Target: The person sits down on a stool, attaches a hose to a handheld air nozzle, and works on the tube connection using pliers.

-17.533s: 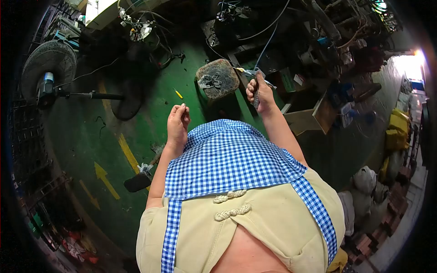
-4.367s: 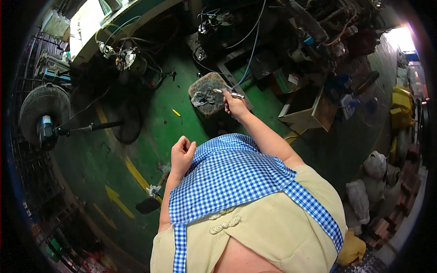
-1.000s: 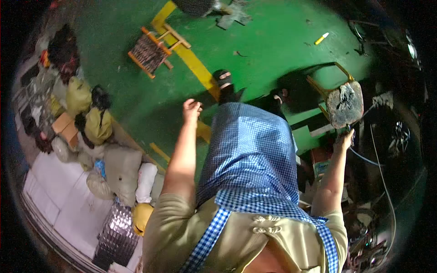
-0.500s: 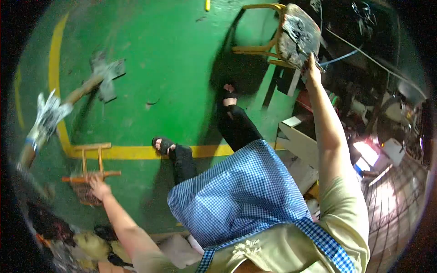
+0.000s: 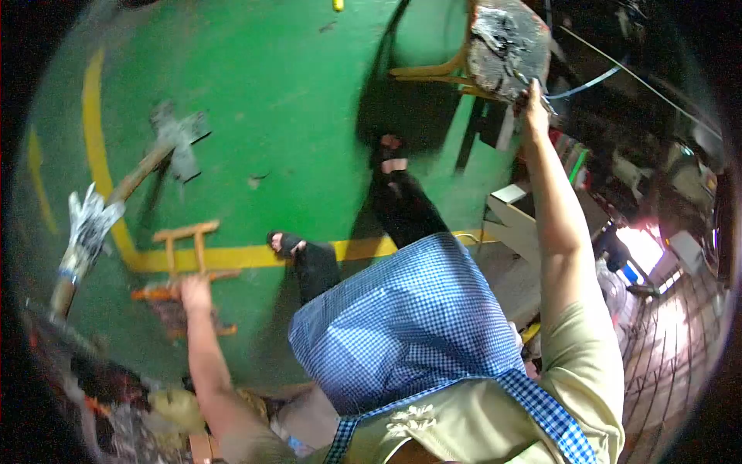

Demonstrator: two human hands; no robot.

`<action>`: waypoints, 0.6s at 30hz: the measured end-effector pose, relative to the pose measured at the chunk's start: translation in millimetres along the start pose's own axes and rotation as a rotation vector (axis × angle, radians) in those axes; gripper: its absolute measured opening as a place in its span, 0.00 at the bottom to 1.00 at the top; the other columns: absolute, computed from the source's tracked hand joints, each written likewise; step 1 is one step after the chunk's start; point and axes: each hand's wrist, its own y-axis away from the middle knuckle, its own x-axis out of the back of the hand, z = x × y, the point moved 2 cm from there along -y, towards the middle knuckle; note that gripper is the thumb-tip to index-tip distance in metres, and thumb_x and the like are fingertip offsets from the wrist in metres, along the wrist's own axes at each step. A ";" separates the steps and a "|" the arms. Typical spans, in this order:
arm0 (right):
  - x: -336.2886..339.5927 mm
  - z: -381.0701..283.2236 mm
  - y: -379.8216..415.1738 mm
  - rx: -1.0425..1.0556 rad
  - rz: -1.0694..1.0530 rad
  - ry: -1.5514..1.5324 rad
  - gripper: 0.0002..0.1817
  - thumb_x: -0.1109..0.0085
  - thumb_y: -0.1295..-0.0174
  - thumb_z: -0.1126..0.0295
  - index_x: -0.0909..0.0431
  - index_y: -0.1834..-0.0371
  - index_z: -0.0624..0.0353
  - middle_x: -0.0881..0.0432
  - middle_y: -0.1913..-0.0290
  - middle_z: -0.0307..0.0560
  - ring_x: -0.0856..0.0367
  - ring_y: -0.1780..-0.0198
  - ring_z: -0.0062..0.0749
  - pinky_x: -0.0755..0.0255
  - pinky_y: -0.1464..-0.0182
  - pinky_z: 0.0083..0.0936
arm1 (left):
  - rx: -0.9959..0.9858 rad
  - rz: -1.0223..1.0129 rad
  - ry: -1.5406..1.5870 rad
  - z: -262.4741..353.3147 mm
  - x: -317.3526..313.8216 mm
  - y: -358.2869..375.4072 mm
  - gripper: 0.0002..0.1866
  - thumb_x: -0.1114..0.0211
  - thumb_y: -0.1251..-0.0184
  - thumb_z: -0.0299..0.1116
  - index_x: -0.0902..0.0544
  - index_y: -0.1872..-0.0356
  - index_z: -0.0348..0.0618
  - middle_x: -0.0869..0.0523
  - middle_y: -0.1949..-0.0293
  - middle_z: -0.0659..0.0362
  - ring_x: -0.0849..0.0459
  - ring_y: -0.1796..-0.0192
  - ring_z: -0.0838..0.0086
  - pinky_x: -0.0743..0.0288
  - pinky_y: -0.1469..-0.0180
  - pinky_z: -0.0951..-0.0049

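My left hand (image 5: 195, 294) is closed round the edge of a small wooden stool (image 5: 185, 230), which lies tilted at the lower left with its legs pointing up the view. My right arm reaches to the upper right, where my right hand (image 5: 535, 104) is closed on a thin dark tool (image 5: 547, 102) beside a round worn chair seat (image 5: 506, 46). That seat has grey and black material on it and yellowish wooden legs. The exact shape of the tool is hard to make out.
A wooden post with a cross-shaped foot (image 5: 182, 139) and a glove (image 5: 86, 220) stands at the left. Yellow lines (image 5: 209, 258) mark the green floor. Cluttered boxes (image 5: 516, 232), a bright light (image 5: 640, 251) and a wire rack (image 5: 665, 332) are at the right.
My left hand has shifted right and up with the stool, which has moved the same way. The chair at the upper right now appears slightly higher, and the view has moved a little.
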 end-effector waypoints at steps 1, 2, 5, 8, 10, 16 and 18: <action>2.8 8.1 -8.4 -0.073 -0.011 0.000 0.24 0.41 0.40 0.41 0.26 0.75 0.51 0.30 0.81 0.33 0.33 0.81 0.21 0.39 0.76 0.21 | -0.007 0.200 0.137 27.8 46.5 0.5 0.12 0.47 0.35 0.34 0.16 0.63 0.44 0.16 0.67 0.49 0.19 0.60 0.56 0.27 0.55 0.55; -0.2 2.6 -4.2 -0.076 -0.033 -0.019 0.24 0.41 0.40 0.41 0.26 0.74 0.51 0.29 0.81 0.33 0.33 0.80 0.21 0.39 0.76 0.21 | 0.045 0.062 0.129 49.7 82.6 -14.2 0.11 0.47 0.35 0.34 0.17 0.67 0.43 0.17 0.66 0.47 0.20 0.59 0.54 0.28 0.55 0.54; -1.8 -0.9 3.8 -0.064 -0.076 -0.100 0.22 0.42 0.38 0.43 0.25 0.71 0.51 0.28 0.78 0.33 0.31 0.78 0.21 0.39 0.75 0.20 | 0.005 0.193 0.353 100.8 161.6 -54.4 0.12 0.48 0.39 0.36 0.19 0.68 0.40 0.18 0.62 0.45 0.21 0.56 0.53 0.29 0.53 0.52; -6.4 -11.7 14.3 -0.100 -0.110 -0.222 0.19 0.44 0.36 0.45 0.26 0.66 0.50 0.27 0.76 0.33 0.31 0.79 0.21 0.39 0.76 0.22 | -0.163 0.182 0.307 161.8 195.8 -103.1 0.09 0.45 0.40 0.37 0.19 0.70 0.46 0.17 0.68 0.52 0.18 0.58 0.57 0.27 0.53 0.56; -5.4 -5.0 7.9 -0.079 -0.122 -0.217 0.19 0.45 0.35 0.45 0.26 0.67 0.50 0.27 0.76 0.33 0.32 0.79 0.21 0.39 0.77 0.22 | -0.258 0.222 0.230 207.0 225.2 -124.3 0.06 0.42 0.43 0.36 0.19 0.71 0.49 0.17 0.70 0.56 0.18 0.59 0.61 0.26 0.54 0.58; -0.6 -4.5 14.4 -0.090 -0.162 -0.075 0.21 0.48 0.34 0.45 0.26 0.73 0.51 0.29 0.82 0.35 0.31 0.80 0.22 0.40 0.77 0.21 | -0.368 0.318 0.189 323.7 300.5 -181.6 0.08 0.46 0.41 0.36 0.17 0.69 0.50 0.17 0.68 0.57 0.19 0.56 0.62 0.30 0.54 0.57; -0.7 -9.1 27.5 -0.152 -0.179 -0.123 0.22 0.49 0.33 0.45 0.25 0.72 0.52 0.29 0.82 0.35 0.31 0.80 0.22 0.40 0.77 0.21 | -0.375 0.211 0.153 354.7 321.1 -188.3 0.09 0.46 0.38 0.36 0.17 0.66 0.50 0.17 0.65 0.57 0.19 0.54 0.62 0.31 0.52 0.59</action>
